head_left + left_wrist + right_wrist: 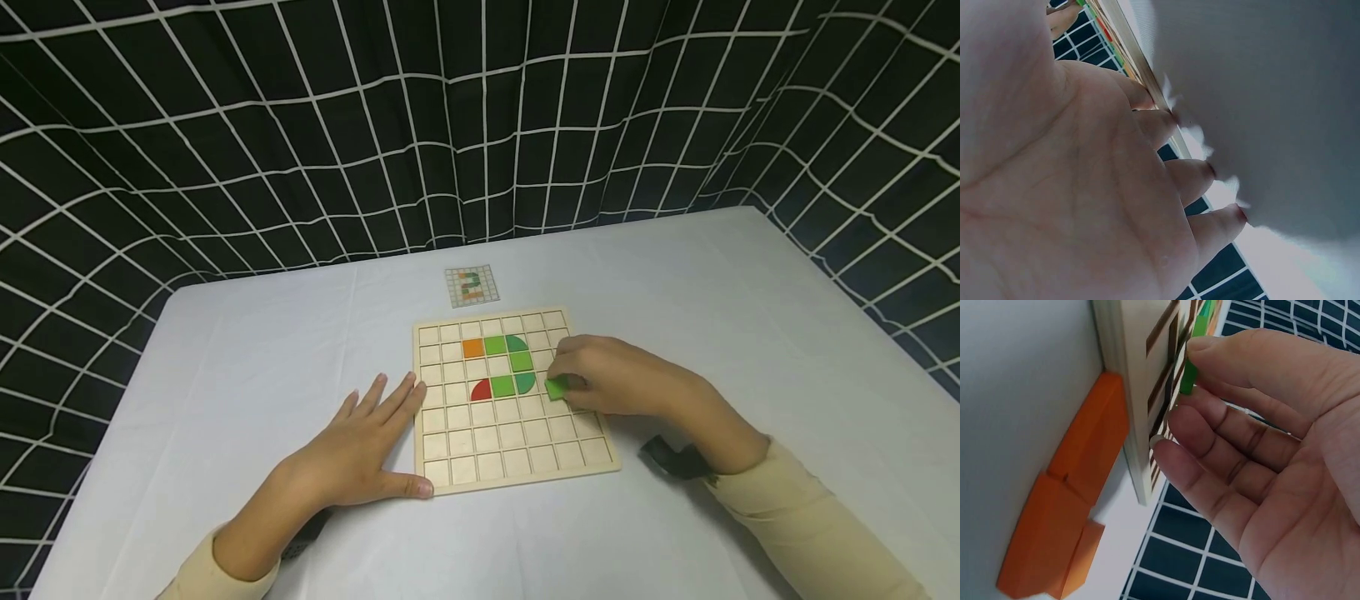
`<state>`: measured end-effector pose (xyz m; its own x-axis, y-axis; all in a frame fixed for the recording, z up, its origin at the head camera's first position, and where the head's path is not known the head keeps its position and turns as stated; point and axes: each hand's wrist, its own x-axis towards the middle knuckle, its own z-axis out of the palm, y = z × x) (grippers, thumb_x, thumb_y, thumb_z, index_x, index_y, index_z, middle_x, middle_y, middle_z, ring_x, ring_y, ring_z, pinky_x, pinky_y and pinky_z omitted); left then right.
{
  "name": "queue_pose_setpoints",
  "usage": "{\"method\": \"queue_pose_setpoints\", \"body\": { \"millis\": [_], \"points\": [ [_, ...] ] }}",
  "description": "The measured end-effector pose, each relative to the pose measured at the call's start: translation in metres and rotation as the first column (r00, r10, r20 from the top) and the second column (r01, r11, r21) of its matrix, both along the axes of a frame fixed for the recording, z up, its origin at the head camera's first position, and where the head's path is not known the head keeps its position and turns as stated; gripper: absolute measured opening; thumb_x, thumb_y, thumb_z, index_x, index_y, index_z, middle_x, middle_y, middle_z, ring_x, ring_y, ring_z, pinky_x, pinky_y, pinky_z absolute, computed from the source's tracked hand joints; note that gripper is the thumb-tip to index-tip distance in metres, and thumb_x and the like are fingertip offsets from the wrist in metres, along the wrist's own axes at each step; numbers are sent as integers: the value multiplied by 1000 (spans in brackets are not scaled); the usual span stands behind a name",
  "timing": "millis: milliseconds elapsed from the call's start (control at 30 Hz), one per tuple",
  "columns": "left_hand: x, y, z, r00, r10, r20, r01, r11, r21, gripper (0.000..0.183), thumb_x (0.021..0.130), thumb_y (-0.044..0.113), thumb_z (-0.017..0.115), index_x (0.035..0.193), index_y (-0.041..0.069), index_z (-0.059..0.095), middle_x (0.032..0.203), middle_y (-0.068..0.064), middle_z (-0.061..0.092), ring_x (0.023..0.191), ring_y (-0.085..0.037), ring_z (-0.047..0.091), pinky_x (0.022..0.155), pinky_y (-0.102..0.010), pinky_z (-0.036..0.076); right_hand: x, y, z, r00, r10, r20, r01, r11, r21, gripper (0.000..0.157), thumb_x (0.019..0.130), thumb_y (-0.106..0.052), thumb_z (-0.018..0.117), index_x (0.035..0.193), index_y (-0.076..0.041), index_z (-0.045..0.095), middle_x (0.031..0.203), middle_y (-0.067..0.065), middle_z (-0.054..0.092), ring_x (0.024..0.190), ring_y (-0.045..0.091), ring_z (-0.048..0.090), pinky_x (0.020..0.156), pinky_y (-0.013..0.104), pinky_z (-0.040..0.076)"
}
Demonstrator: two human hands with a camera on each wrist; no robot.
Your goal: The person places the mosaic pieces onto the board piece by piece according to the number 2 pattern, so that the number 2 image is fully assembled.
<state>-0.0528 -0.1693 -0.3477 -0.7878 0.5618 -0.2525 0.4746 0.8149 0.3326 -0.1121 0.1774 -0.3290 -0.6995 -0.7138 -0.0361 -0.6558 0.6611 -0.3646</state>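
Observation:
A wooden grid board [513, 435] lies on the table. My right hand [611, 372] is over its right side, pinching a green square tile [556, 388] with the thumb and fingers. The right wrist view shows that tile [1190, 376] on edge, close to the grid. My left hand [352, 454] lies spread along the board's left edge, fingertips and thumb touching it. Set in the grid are an orange square [473, 349], several green squares [495, 345], two darker green quarter circles [526, 382] and a red quarter circle [482, 390].
Behind the board lies a small pattern card [472, 286] with a coloured figure on a grid. Orange blocks [1054, 525] sit on the table by the board's right edge, hidden from the head view. A white cloth covers the table [247, 358]; a dark checked curtain [360, 125] hangs behind.

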Motion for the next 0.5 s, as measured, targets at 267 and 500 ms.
{"method": "queue_pose_setpoints", "body": {
  "millis": [267, 500],
  "points": [
    [0, 0, 0, 1000, 0, 0, 0, 1000, 2, 117, 79, 77, 62, 161, 8, 16, 167, -9, 11, 150, -44, 5, 114, -67, 11, 3, -11, -1, 1000, 8, 24, -8, 1000, 4, 22, 82, -3, 77, 103, -9, 77, 91, -7, 62, 81, 10, 54, 78, 30, 53],
    [0, 0, 0, 1000, 3, 2, -3, 1000, 5, 117, 79, 77, 62, 161, 8, 16, 167, -9, 11, 150, -44, 5, 114, -67, 10, 5, -24, 1, 999, 52, 11, -52, 999, -4, 18, 84, -2, 76, 100, -10, 76, 86, -7, 58, 79, 10, 51, 75, 28, 51]
  ]
}}
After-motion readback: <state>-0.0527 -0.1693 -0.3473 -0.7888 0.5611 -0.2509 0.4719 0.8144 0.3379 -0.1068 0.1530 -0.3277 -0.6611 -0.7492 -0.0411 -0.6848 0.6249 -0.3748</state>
